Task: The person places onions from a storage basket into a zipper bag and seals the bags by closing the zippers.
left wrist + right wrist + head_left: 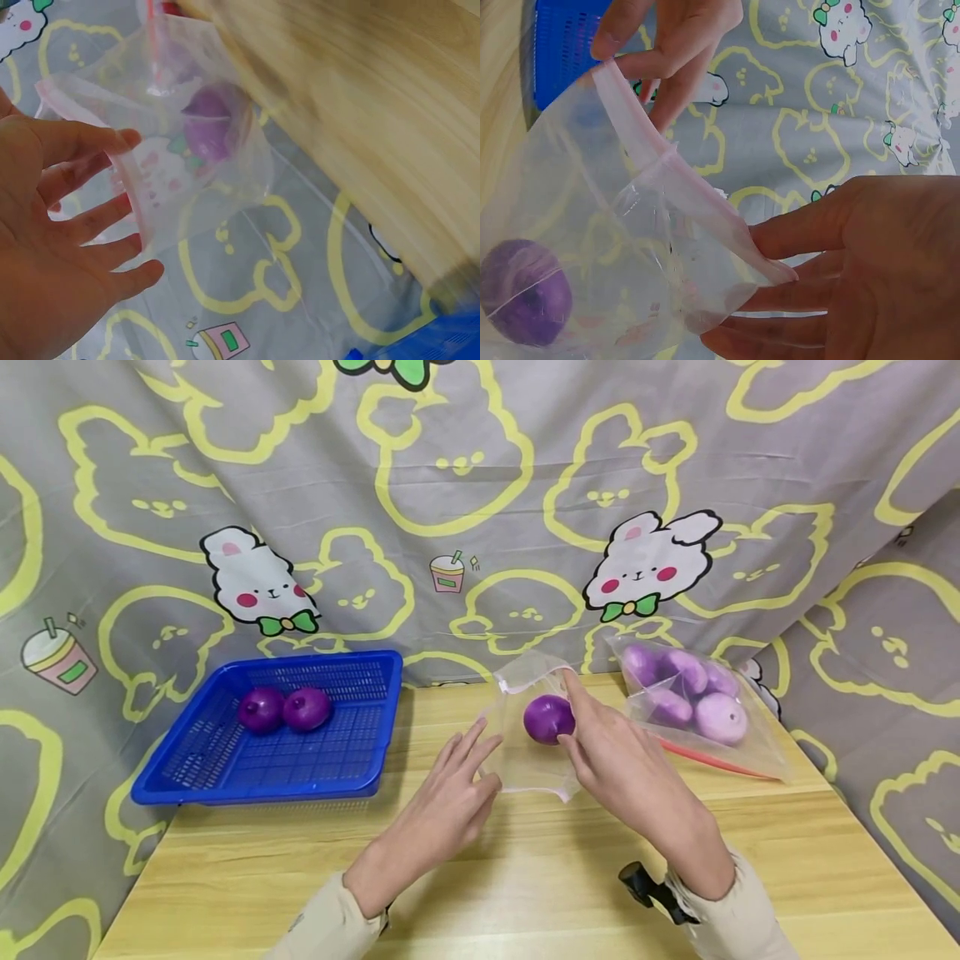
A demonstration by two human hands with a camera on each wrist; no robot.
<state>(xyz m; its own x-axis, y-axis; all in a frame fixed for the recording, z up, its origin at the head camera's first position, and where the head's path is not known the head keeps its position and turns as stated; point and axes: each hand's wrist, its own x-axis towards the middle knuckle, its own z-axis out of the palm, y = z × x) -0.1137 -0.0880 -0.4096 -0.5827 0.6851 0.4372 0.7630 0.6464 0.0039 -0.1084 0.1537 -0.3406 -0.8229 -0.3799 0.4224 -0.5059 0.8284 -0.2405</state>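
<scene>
A clear zip bag with a pinkish zip edge has one purple onion inside it. My left hand holds one side of the bag's mouth, thumb at the zip edge and fingers spread; in the right wrist view this left hand is at the bag's top corner. Across from it, my right hand pinches the other side, thumb on one face of the rim and fingers behind it. Through the film in the right wrist view, the onion sits deep in the bag, away from the mouth.
To the left, a blue plastic basket holds two purple onions. A second clear bag with a red zip strip lies at the right, packed with several onions. Behind the wooden table hangs a patterned grey curtain.
</scene>
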